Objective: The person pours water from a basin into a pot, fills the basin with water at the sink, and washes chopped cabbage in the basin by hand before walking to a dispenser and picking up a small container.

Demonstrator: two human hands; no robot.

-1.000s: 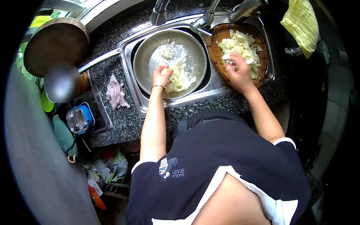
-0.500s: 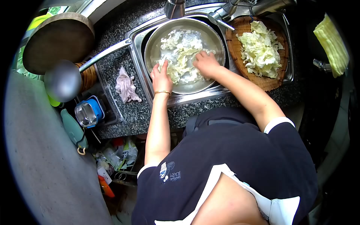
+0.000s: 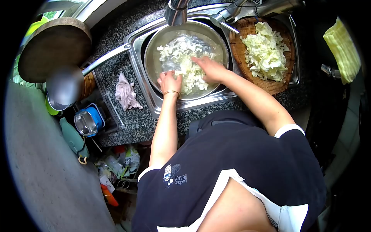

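A round metal basin (image 3: 150, 75) sits in the sink, holding water and torn cabbage leaves (image 3: 192, 79). My left hand (image 3: 169, 82), with a thin bracelet at the wrist, dips in at the basin's near left side; its fingers are slightly bent and apart from the thumb, against the edge of the leaves. From the right, my right hand (image 3: 210, 70) reaches over the same leaves with its fingers stretched and spread. Neither hand grips a leaf that I can make out. Water and leaves partly hide the fingertips.
Right of the basin, a wicker basket (image 3: 239, 46) holds more torn cabbage. A faucet (image 3: 176, 13) overhangs the basin's far rim. On the left are a pink cloth (image 3: 126, 92), a long-handled ladle (image 3: 65, 87), a round wooden board (image 3: 54, 50) and a blue-rimmed container (image 3: 88, 120).
My hands have come closer together over the leaves, gathering them toward the basin's near side. The left fingers are more bent. The whole view has shifted slightly.
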